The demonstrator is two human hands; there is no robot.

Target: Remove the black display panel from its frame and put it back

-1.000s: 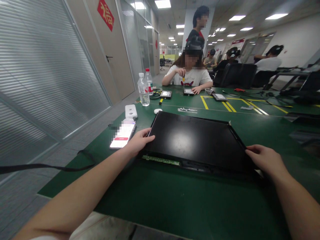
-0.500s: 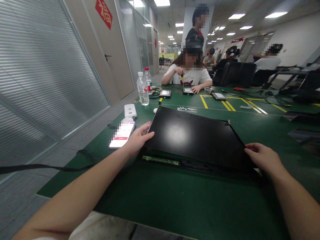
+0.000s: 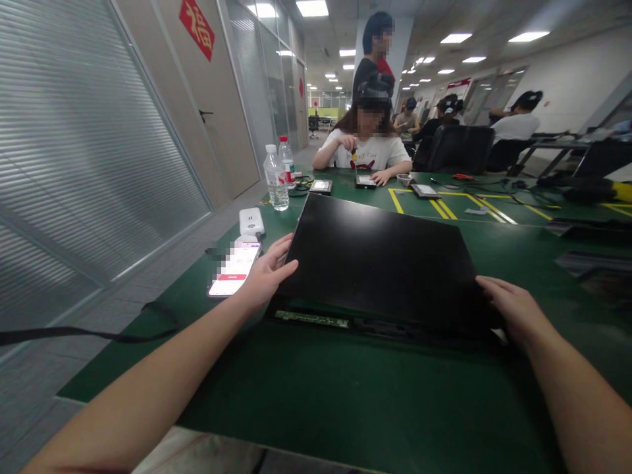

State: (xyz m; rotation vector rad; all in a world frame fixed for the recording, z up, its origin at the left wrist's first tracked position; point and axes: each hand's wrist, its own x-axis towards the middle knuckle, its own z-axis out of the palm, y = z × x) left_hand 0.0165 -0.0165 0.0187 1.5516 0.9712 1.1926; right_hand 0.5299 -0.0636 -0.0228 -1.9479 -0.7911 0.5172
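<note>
A large black flat screen panel [image 3: 380,260] lies on the green table [image 3: 316,388], its far edge tilted up and its near edge low. A green circuit strip [image 3: 312,320] runs along that near edge. My left hand [image 3: 265,275] grips the panel's left edge, thumb on top. My right hand [image 3: 508,307] holds the right edge, fingers curled over it.
A phone [image 3: 233,269] with a lit screen lies left of the panel, a white charger block [image 3: 251,221] behind it. Two water bottles [image 3: 277,178] stand farther back. Across the table a seated person [image 3: 368,145] works with a screwdriver on small drives; others sit beyond.
The panel's far edge has risen, so the panel tilts more steeply toward me. Both hands stay on its side edges.
</note>
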